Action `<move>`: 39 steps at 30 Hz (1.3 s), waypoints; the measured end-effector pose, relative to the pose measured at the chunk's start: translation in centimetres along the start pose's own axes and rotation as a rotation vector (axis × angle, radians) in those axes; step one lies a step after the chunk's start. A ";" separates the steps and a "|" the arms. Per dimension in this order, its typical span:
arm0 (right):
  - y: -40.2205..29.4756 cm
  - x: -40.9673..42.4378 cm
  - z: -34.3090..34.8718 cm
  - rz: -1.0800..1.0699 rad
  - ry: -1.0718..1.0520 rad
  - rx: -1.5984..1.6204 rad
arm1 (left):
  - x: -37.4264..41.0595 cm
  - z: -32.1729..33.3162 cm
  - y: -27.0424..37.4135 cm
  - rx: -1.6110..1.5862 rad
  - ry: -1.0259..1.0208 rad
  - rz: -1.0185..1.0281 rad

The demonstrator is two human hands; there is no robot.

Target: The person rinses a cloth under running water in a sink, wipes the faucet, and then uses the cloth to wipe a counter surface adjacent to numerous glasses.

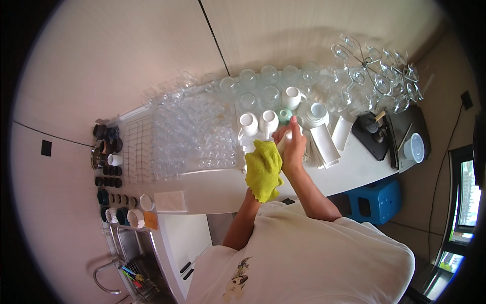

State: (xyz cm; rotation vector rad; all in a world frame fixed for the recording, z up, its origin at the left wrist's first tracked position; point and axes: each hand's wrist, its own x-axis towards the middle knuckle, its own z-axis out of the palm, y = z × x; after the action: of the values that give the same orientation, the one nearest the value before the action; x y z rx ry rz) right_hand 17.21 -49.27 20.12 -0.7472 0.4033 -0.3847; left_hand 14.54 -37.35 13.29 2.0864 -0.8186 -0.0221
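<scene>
A yellow-green cloth (pixel 264 171) covers my left hand (pixel 253 196), leaving little but the wrist visible. My right hand (pixel 294 149), thumb raised, grips a white ceramic piece (pixel 283 145) beside the cloth. Its full shape is hidden by the fingers and cloth. Just beyond my hands, white mugs (pixel 248 124) stand upside down, with a pale green cup (pixel 284 115) among them. White rectangular dishes (pixel 325 143) lie stacked to the right of my right hand. Behind them, a small white cup (pixel 318 110) sits on stacked white saucers (pixel 312 121).
Rows of clear glasses (pixel 197 129) crowd the counter's left and back. Stemware hangs on a rack (pixel 365 64) at the back right. Black trays (pixel 374 138) and a plastic tub (pixel 414 147) lie right. A wire rack (pixel 137 148) and sink (pixel 138 243) are left; a blue stool (pixel 374 201) stands below.
</scene>
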 end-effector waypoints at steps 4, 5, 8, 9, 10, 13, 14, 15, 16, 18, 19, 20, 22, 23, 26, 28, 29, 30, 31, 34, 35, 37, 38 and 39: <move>-0.5 1.9 -1.0 -0.016 -0.375 0.274 | 1.1 1.7 1.5 0.972 0.095 0.312; -0.3 2.3 -1.5 -0.098 -0.442 0.226 | 0.7 2.1 1.0 0.926 0.077 0.292; -0.6 2.2 -2.1 -0.262 -0.487 -0.174 | 1.2 1.6 1.5 0.312 0.022 0.104; -0.8 1.9 -2.0 -0.322 -0.477 -0.348 | 1.1 1.1 1.4 0.158 0.006 0.112; -1.1 1.7 -2.0 -0.350 -0.461 -0.471 | 1.1 0.6 1.3 0.003 -0.010 0.118; -0.9 0.4 -2.2 -0.058 -0.193 -0.630 | 0.3 2.4 -1.1 0.140 0.019 0.052; -1.1 -0.3 -2.0 -0.084 -0.119 -0.614 | 0.2 2.7 -1.4 0.253 0.003 0.022; -1.2 -0.5 -2.4 -0.095 -0.106 -0.758 | 0.5 2.5 -0.9 0.367 -0.018 -0.003; -1.3 -0.5 -3.2 -0.105 -0.089 -0.901 | 2.0 0.8 1.7 0.550 -0.066 -0.036; -0.6 -1.6 -3.7 -0.239 -0.115 -1.107 | 1.8 0.8 1.1 0.303 0.046 -0.130; -0.4 -2.5 -3.2 -0.237 -0.173 -1.006 | 1.6 1.4 0.2 0.224 0.118 -0.112; -0.1 -3.1 -3.0 -0.235 -0.138 -0.926 | 1.4 1.9 -0.6 0.145 0.189 -0.093; 0.4 -3.3 -3.1 -0.236 -0.103 -0.758 | 1.7 1.7 -0.1 0.023 0.239 -0.141; 0.8 -3.0 -3.6 -0.236 -0.100 -0.671 | 1.9 1.5 0.1 0.044 0.178 -0.145; 0.7 -2.6 -4.3 -0.121 -0.145 -0.513 | 0.4 3.1 -2.1 -0.171 0.142 -0.228; 0.4 -2.4 -4.4 -0.026 -0.125 -0.420 | 0.8 2.2 -0.5 -0.054 0.106 -0.148; 0.6 -2.5 -4.0 -0.012 -0.102 -0.320 | 0.8 2.5 -0.7 0.019 0.073 -0.058; 0.7 -2.5 -3.6 0.004 -0.084 -0.216 | 1.1 2.2 -0.1 0.091 0.046 0.035; 0.7 -2.4 -3.4 0.021 -0.083 -0.204 | 1.3 1.5 0.3 0.030 0.064 0.052; 0.8 -2.4 -2.9 0.044 -0.080 -0.264 | 0.9 0.0 0.3 -0.933 0.010 -0.361; 0.7 -2.6 -2.6 0.030 -0.078 -0.348 | 0.8 -0.2 0.4 -0.592 -0.071 -0.317; 0.7 -2.8 -2.0 -0.007 -0.064 -0.511 | 2.3 -2.0 2.2 0.090 -0.233 -0.209; 0.9 -2.8 -2.0 -0.035 -0.045 -0.525 | 2.7 -2.4 2.6 0.431 -0.309 -0.144; 0.7 -2.9 -1.8 -0.054 -0.039 -0.606 | 2.4 -2.3 2.4 0.256 -0.238 -0.177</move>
State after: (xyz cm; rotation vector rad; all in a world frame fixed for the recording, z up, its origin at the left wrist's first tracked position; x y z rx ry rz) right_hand 13.94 -48.44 18.99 -1.3561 0.4689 -0.2978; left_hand 15.80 -37.96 17.15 2.4270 -0.8075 -0.2797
